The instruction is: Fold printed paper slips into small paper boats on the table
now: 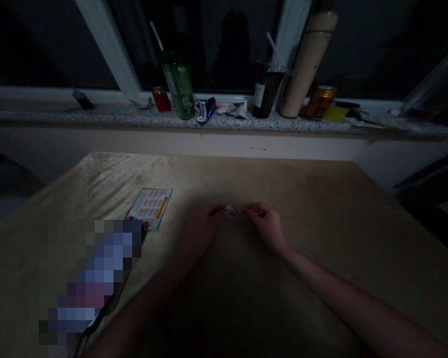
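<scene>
On the left of the worktop, a printed card is lying just beyond a pixelated object. Along the far sill, a red jar, green cup, dark cup, tall pale flask and golden can are standing.

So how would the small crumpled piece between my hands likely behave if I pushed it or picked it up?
The small crumpled piece looks thin, so it's probably light for its size. Its creased look suggests it would bend rather than stay stiff. Its irregular outline makes it unlikely to roll.
</scene>
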### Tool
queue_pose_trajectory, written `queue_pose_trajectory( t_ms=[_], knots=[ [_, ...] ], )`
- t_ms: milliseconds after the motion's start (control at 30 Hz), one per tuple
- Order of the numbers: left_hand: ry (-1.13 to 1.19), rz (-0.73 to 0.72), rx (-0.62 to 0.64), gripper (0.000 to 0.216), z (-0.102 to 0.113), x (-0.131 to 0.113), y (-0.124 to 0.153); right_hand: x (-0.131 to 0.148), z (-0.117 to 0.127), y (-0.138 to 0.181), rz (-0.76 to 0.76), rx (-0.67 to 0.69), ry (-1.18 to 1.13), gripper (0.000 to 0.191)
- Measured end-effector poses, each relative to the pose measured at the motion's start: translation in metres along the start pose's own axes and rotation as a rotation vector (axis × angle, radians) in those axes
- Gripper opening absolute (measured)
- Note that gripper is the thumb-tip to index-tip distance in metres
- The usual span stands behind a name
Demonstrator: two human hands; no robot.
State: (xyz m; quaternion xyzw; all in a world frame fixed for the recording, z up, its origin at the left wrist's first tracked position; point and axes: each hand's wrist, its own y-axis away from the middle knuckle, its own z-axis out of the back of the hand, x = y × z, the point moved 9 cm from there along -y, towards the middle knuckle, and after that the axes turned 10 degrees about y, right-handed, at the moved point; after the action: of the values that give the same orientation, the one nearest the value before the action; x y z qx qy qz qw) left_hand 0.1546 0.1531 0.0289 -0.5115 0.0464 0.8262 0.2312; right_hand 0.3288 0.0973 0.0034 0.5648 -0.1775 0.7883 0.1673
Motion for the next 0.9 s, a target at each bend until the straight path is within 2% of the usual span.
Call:
queue_pose_trajectory(
  t_ms=[400, 900],
  knots=[
    [-0.050, -0.012, 0.025, 0.025, -0.005, 0.011, 0.000, 0.001, -0.004, 0.002, 0.090, 0.035, 0.130, 0.015],
    [-0.032, -0.017, -0.004, 0.037, -0.004, 0.016, 0.004, 0.000, 0.000, 0.006, 0.085, 0.015, 0.169, 0.021]
  ],
)
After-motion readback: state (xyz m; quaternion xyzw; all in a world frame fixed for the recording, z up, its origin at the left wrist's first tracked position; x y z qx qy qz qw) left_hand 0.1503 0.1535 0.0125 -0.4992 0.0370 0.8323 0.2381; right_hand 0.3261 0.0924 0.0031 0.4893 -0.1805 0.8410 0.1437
